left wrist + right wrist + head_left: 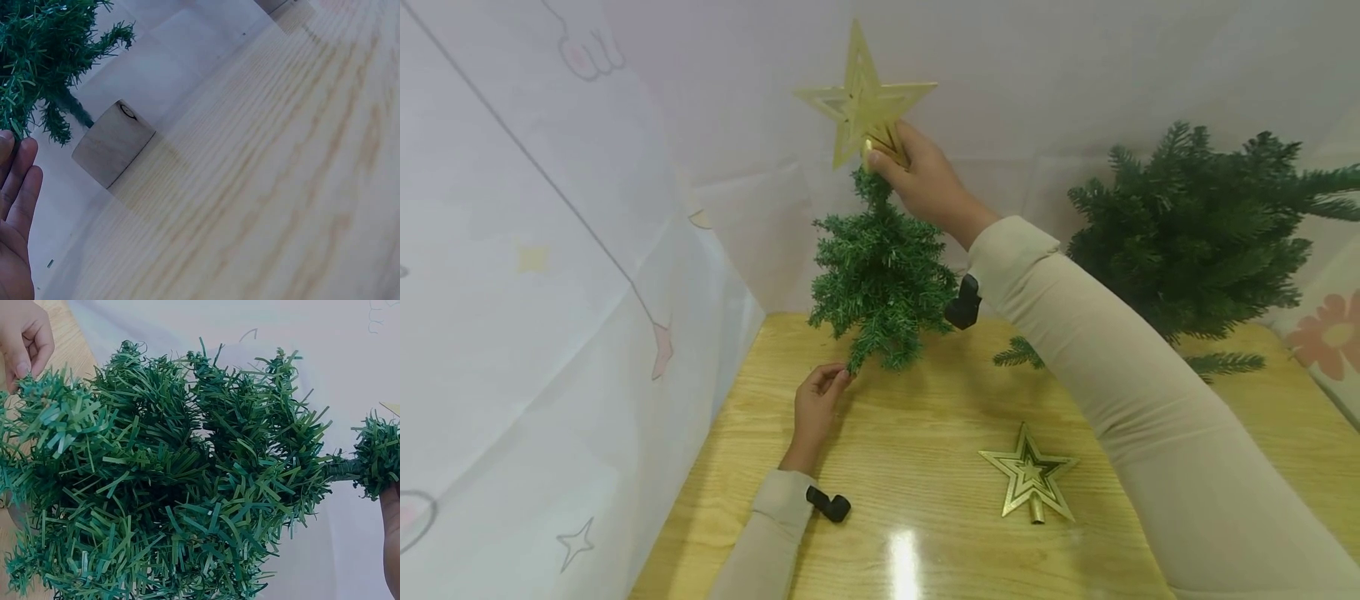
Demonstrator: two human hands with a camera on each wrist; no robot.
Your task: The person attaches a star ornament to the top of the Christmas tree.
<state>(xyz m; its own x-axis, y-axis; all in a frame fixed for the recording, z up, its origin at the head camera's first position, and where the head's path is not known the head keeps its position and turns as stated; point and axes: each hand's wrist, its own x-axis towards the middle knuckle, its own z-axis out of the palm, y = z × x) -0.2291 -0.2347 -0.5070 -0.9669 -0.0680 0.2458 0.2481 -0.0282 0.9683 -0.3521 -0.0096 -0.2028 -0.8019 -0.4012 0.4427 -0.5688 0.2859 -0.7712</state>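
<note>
A small green artificial Christmas tree [883, 267] stands at the back of the table on a round wooden base [115, 144]. At its tip, my right hand [928, 179] grips a gold star tree topper [865, 100] by its lower part, with the topper's tube right at the top sprig. My left hand [820, 404] pinches the end of a low front branch [868, 346] between thumb and fingers. In the right wrist view the tree's branches [169, 462] fill the middle, and only an edge of the right hand shows.
A second gold star topper [1030, 472] lies flat on the wooden table [880, 467], right of centre. Behind the right forearm is a larger, darker green tree [1195, 225]. A printed white cloth [550, 333] hangs along the left and back.
</note>
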